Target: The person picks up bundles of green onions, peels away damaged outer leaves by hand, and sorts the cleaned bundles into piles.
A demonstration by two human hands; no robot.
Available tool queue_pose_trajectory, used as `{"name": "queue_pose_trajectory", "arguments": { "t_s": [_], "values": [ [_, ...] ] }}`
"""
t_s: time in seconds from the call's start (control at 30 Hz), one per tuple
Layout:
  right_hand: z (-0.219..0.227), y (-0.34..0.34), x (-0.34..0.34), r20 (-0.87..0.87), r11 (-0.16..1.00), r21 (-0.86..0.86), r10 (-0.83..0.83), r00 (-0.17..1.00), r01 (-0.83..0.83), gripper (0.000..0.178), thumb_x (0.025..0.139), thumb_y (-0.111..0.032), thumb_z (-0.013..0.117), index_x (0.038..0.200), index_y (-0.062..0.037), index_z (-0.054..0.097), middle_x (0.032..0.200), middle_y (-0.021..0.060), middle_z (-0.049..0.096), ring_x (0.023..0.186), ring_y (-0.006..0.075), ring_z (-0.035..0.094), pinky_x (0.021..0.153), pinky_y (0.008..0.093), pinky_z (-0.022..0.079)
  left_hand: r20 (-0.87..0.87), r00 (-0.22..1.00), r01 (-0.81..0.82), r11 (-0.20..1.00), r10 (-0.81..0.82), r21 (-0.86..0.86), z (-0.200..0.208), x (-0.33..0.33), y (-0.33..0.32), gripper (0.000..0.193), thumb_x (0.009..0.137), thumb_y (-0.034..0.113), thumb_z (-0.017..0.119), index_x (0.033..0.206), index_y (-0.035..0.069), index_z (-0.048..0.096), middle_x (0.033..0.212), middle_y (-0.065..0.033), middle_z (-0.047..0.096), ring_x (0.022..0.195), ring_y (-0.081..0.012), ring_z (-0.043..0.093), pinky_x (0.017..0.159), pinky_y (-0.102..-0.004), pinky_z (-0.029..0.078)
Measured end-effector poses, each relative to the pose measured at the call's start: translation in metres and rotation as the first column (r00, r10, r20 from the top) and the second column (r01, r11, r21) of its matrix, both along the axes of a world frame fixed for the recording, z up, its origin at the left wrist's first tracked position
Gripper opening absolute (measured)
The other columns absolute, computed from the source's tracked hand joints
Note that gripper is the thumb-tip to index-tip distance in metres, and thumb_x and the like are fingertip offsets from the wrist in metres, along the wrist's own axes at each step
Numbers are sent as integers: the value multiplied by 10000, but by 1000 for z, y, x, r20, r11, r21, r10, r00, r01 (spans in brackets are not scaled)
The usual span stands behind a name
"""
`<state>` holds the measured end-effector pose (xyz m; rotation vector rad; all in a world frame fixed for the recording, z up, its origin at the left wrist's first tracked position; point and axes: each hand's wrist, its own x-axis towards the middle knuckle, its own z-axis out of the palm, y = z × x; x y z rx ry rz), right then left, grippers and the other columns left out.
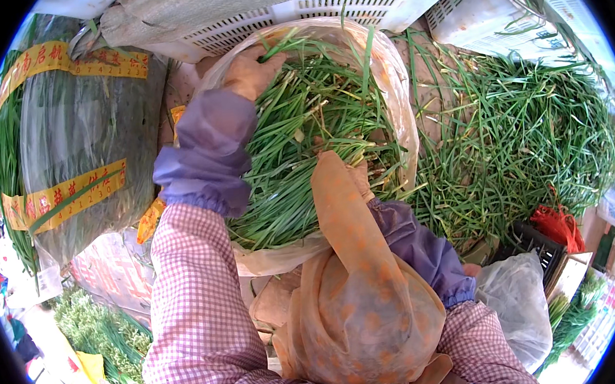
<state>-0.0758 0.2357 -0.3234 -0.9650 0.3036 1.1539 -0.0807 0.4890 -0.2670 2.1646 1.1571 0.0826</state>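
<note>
Long green garlic chives (316,113) fill a clear plastic bag (401,107) in the middle, its mouth spread wide around them. At the bag's far left side is my left hand (249,75), curled inside the rim with its fingers closed on some leaves at the edge of the heap. My right hand (361,181) lies low over the near right part of the chives. A hanging tan scarf (359,274) covers most of it, so its fingers are hidden. Purple sleeve covers are on both my forearms.
Loose chives (510,128) lie heaped on the right. A wrapped bundle of chives (90,136) with yellow tape stands at left. White slatted crates (344,4) line the far side. A red net bag (559,228) and a crumpled clear bag (511,299) are near right.
</note>
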Motion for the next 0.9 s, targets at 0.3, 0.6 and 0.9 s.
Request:
{"name": "queue_pose_trajectory", "arguments": {
  "t_s": [0.3,0.6,0.9],
  "values": [
    [73,27,-16,173,865,-475,-86,981,160,261,785,-61,685,1008,-38,552,821,55,602,702,129,571,566,280,466,457,876,22,959,-155,282,27,-112,-54,278,906,92,544,1161,-17,568,1025,-184,637,932,-261,598,829,-338,452],
    [45,14,-35,176,982,133,-154,972,132,295,837,23,571,1125,-42,567,913,38,588,764,107,554,626,284,464,-196,953,300,785,-229,542,-11,-111,-160,315,797,180,540,1098,88,564,841,-98,598,827,-284,591,810,-445,412],
    [-21,8,-23,-63,977,164,-131,989,140,218,838,14,596,1053,-17,588,931,81,629,759,154,598,603,299,503,-187,865,500,774,-466,388,3,-113,-154,430,838,250,552,1188,3,526,1015,-178,606,961,-337,578,893,-474,396]
  ]
}}
